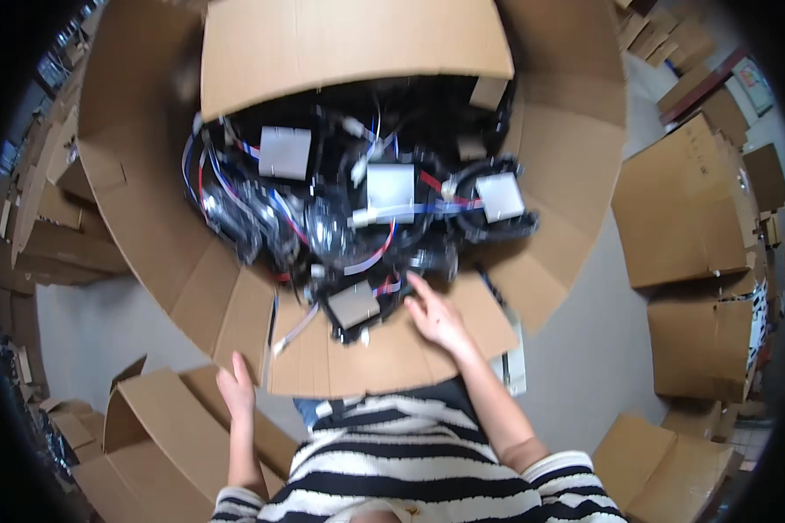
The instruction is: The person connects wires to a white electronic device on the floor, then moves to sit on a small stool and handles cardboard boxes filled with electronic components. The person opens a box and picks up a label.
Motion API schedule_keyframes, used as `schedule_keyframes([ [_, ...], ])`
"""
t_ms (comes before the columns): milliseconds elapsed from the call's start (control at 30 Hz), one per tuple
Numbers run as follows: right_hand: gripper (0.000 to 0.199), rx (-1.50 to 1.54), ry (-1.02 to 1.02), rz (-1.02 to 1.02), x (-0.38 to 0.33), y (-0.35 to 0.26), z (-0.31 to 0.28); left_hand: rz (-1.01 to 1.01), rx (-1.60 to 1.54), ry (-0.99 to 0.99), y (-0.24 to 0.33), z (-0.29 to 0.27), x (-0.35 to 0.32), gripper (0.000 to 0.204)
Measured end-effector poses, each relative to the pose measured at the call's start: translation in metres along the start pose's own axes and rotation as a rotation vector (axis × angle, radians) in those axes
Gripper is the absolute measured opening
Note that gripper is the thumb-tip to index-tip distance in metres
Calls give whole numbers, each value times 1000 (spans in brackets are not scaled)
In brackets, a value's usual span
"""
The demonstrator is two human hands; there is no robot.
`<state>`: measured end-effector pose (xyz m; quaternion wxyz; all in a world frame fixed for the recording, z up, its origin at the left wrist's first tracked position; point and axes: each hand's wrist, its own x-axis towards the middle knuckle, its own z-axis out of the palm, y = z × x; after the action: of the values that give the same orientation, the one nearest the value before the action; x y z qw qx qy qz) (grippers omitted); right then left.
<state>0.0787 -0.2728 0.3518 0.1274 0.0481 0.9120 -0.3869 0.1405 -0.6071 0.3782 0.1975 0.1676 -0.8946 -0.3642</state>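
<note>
A large cardboard box (pixel 567 166) stands in front of me, its flaps folded out. Inside lies a heap of black round parts (pixel 327 231) with clear plastic, coloured wires and white connectors (pixel 360 218). Several carry flat pale square plates (pixel 391 190). My right hand (pixel 438 321) is over the near flap (pixel 358 370), fingers apart, fingertips at the edge of the heap beside a black part with a grey square plate (pixel 353 306). I cannot tell whether they touch it. My left hand (pixel 237 390) is open at the lower left flap (pixel 231 305), thumb and fingers apart, some fingers hidden.
An open carton (pixel 161 427) stands low at my left. More brown cartons are stacked at the right (pixel 685 209) and along the left side (pixel 70 235). Grey floor (pixel 576 366) shows between them. A far flap (pixel 358 44) overhangs the back of the heap.
</note>
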Motion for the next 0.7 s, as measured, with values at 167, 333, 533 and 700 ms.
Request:
schedule_keyframes([
  [167,39,58,74,-54,26,32,38,-10,136,-19,-5,-7,-2,45],
  [333,33,115,171,8,26,37,40,-118,220,-111,-10,-11,-4,43],
  [533,23,116,352,-146,-22,5,-8,-78,188,-116,1,-11,0,39],
  [700,16,244,458,-251,-67,-29,-77,-24,-17,-101,-6,-12,2,39],
])
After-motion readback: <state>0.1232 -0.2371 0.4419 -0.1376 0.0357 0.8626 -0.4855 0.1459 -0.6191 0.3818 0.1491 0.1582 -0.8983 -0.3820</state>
